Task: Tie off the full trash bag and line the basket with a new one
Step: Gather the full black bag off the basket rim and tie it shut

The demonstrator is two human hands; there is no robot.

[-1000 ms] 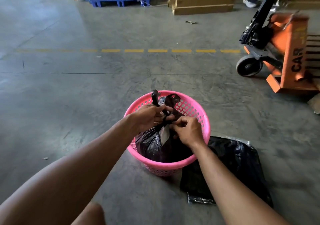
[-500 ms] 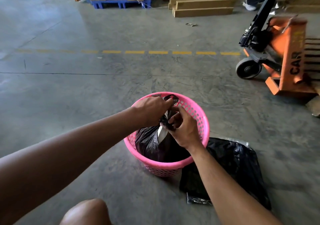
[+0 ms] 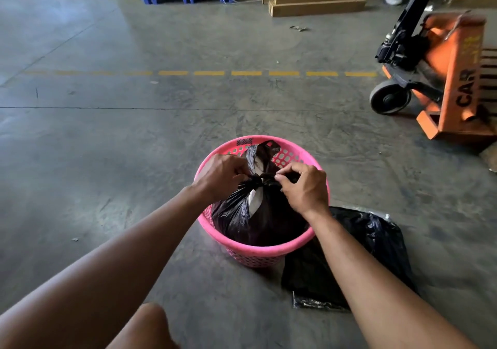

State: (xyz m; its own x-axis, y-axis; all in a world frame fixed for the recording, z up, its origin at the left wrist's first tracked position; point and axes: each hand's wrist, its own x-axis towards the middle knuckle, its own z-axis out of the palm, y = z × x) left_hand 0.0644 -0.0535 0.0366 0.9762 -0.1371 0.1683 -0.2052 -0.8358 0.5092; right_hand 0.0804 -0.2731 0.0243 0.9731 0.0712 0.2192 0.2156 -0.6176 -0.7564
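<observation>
Head view: 2 hands point(image 3: 265, 180) pinch 1 bag point(image 3: 258, 214) in 1 basket point(image 3: 258, 252).

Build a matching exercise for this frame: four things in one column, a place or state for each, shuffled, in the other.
Things:
1. full trash bag
2. pink basket
3. spare black bags
4. orange pallet jack

Places or states:
A. parked at far right
B. flat on the floor, right of the basket
C. neck pinched by left hand and right hand
D. holds the full bag

Pairs: 1-C, 2-D, 3-B, 4-A
</observation>
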